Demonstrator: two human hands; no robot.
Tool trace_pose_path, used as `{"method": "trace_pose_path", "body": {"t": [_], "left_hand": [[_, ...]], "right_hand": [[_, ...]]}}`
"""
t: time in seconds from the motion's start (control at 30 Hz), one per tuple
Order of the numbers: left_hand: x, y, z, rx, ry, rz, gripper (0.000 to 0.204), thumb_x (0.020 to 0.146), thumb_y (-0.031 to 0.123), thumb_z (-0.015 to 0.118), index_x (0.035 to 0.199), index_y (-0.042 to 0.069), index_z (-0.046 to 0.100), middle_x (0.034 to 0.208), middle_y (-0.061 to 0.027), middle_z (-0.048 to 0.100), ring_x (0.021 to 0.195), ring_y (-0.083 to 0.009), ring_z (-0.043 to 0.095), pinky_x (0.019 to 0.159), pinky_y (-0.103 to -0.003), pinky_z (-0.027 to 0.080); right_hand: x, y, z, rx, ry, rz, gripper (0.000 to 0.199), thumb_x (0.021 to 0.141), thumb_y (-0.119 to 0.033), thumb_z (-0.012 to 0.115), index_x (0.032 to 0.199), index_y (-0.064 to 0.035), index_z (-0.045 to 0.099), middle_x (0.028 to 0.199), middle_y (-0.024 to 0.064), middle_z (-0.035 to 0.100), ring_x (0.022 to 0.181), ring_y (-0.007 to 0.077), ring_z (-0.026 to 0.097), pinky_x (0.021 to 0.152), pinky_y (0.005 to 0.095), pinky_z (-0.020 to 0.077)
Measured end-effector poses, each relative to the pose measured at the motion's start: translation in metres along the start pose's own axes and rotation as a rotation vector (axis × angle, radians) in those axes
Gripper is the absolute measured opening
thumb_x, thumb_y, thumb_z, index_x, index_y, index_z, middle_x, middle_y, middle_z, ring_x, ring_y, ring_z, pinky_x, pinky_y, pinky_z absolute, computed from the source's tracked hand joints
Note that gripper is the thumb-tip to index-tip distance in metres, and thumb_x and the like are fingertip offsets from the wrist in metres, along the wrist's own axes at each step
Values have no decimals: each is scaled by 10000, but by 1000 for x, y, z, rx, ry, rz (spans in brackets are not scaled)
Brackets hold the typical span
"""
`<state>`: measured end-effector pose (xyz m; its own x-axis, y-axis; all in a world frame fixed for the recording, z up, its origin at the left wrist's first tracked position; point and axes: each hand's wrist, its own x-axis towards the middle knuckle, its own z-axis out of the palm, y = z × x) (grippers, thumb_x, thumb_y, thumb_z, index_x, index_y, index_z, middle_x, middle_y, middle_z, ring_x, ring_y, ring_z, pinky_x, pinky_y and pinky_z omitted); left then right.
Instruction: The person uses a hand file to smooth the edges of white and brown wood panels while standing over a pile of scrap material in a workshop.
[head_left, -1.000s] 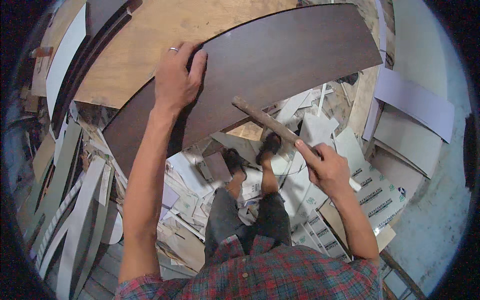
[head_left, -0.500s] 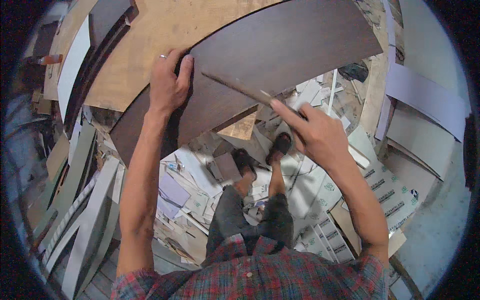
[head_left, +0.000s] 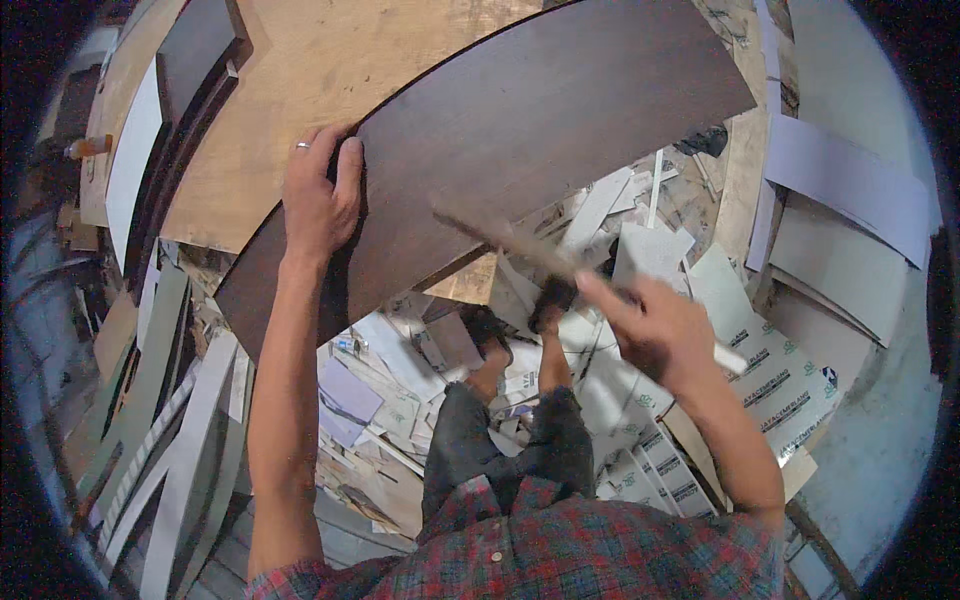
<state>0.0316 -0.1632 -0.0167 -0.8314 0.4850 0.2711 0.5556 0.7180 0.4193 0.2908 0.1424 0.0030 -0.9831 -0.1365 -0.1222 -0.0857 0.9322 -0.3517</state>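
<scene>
Currently, a slim brown wooden stick (head_left: 500, 236) is gripped by the right hand (head_left: 655, 325); a dark-brown flat panel (head_left: 530, 130) is clasped at its curved edge by the left hand (head_left: 322, 205).

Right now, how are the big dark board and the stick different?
The dark board is wide, with a curved edge; the stick is narrow and looks straight. The dark board is dark brown, while the stick is lighter brown. The left hand touches the dark board at its curved edge; the right hand grips the stick. Both are brownish.
</scene>
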Motion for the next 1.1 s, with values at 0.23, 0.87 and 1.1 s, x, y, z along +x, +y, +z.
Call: {"method": "trace_pose_path", "body": {"t": [0.23, 0.87, 1.1], "left_hand": [[1, 3, -2, -24, -40, -19, 197, 994, 139, 599, 1118, 2, 667, 1043, -184, 680, 1024, -364, 626, 898, -421, 486], [71, 67, 37, -129, -12, 36, 238, 992, 226, 612, 1047, 23, 724, 994, -204, 703, 930, -396, 666, 823, -454, 516], [78, 62, 56, -36, -47, 40, 247, 1006, 250, 590, 1017, 55, 741, 926, -184, 681, 888, -399, 640, 777, -475, 499]], "right_hand": [[38, 22, -15, 26, 125, 0, 810, 839, -90, 670, 1532, -445, 448, 812, 54, 517, 679, 268, 613, 515, 433, 488], [-25, -7, -9, 46, -64, -13, 736, 848, -141, 658, 1523, -373, 476, 841, 82, 562, 698, 305, 635, 552, 426, 545], [33, 33, -26, 94, 101, 166, 692, 866, -148, 665, 1515, -316, 492, 885, 113, 572, 757, 324, 643, 618, 450, 537]]}}
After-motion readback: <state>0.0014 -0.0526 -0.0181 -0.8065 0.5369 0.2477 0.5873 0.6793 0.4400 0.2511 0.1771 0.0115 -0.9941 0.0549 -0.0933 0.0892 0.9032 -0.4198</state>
